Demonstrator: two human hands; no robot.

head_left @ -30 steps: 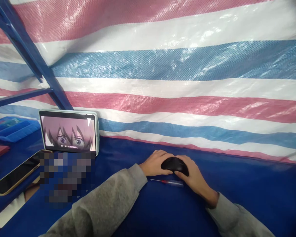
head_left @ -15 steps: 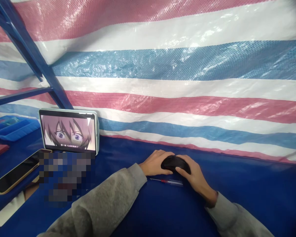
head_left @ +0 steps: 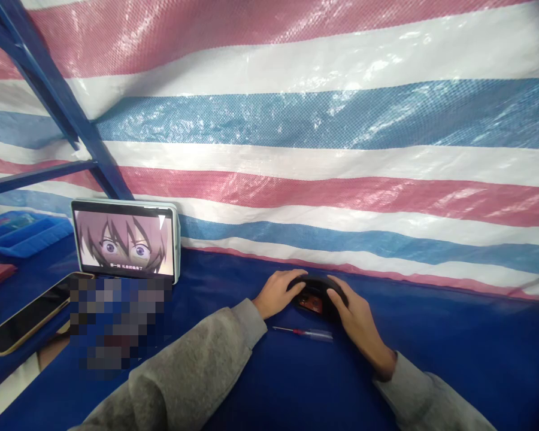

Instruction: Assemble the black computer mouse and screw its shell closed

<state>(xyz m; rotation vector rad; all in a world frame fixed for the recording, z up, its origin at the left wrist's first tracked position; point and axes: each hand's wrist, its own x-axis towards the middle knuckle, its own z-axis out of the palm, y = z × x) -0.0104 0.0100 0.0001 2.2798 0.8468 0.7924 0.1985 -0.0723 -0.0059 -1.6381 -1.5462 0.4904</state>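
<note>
A black computer mouse (head_left: 315,280) is held between both hands, its upper shell tilted up from the near side. Through the gap, a reddish circuit board (head_left: 311,303) shows inside. My left hand (head_left: 280,292) grips the mouse's left end, thumb and fingers bent around the shell. At the other end, my right hand (head_left: 354,311) has its thumb on the near face and its fingers over the far edge. A small screwdriver (head_left: 306,333) with a red collar and clear handle lies on the table just below the mouse.
At left, a tablet (head_left: 126,239) showing a cartoon stands against a blue metal frame (head_left: 67,102). A phone (head_left: 36,311) lies on the blue table (head_left: 453,347) near it, with a blue tray (head_left: 31,230) behind. Striped sheeting (head_left: 323,161) hangs behind.
The mouse's upper shell has come up and tilted, opening a gap that exposes the circuit board. My left thumb has moved up onto the shell. The screwdriver has stayed put.
</note>
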